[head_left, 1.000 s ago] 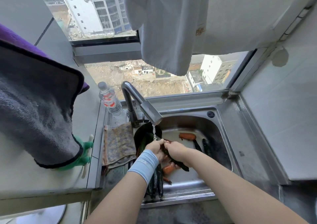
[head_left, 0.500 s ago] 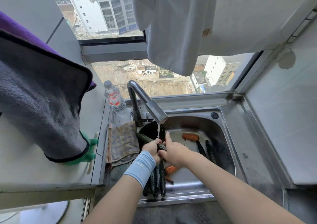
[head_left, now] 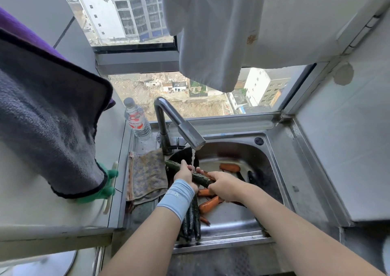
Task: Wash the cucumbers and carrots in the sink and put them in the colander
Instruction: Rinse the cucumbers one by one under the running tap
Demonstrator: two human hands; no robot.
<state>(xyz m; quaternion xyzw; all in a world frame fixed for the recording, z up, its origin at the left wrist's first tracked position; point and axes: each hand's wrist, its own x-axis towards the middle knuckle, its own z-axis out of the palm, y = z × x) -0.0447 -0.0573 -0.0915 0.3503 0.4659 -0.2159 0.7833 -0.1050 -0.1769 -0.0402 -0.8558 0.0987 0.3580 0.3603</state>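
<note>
Left hand (head_left: 185, 173), wristband on, is gripping the far part of one cucumber (head_left: 200, 179); right hand (head_left: 224, 186) is clasping its near end. Cucumber is lying tilted over the sink (head_left: 232, 149), under the thin stream (head_left: 193, 155) from the tap (head_left: 185, 131).

Judgement: task is partway, at the washing step. Carrots (head_left: 230, 167) are lying loose in the basin, and further cucumbers (head_left: 191, 220) are bunched at the near rim. The dark round vessel (head_left: 181, 155) behind the left hand is probably the colander; I cannot tell what is in it. Most items seem to be awaiting rinse and transfer.
</note>
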